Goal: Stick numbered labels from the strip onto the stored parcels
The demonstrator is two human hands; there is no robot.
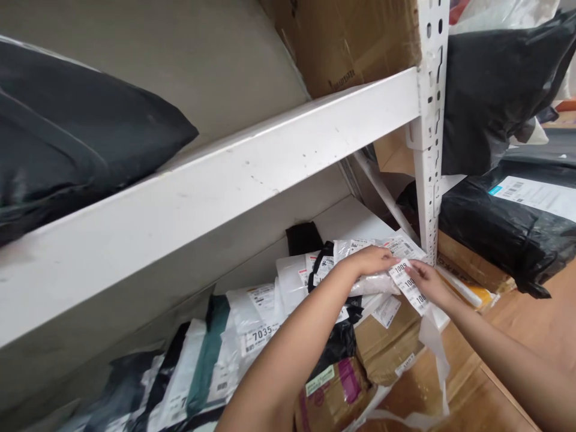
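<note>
A long paper strip of number labels [406, 285], printed with 1009 at its upper end, hangs between my two hands over the lower shelf. My left hand [372, 260] has its fingers closed at the top left corner of the strip, just above a clear plastic parcel [373, 284]. From the other side, my right hand [427, 281] pinches the strip's right edge between thumb and fingers. The strip's white tail [432, 336] curls downward past a cardboard box [387, 345]. White parcels with shipping labels [405, 245] lie right behind the hands.
A white shelf beam [252, 171] crosses above my arms and meets a perforated upright post [429, 150] on the right. Bagged parcels, one labelled 7035 [261, 339], stand in a row at left. Black parcels [504, 222] are stacked beyond the post. A black bag [81, 126] overhangs the upper shelf.
</note>
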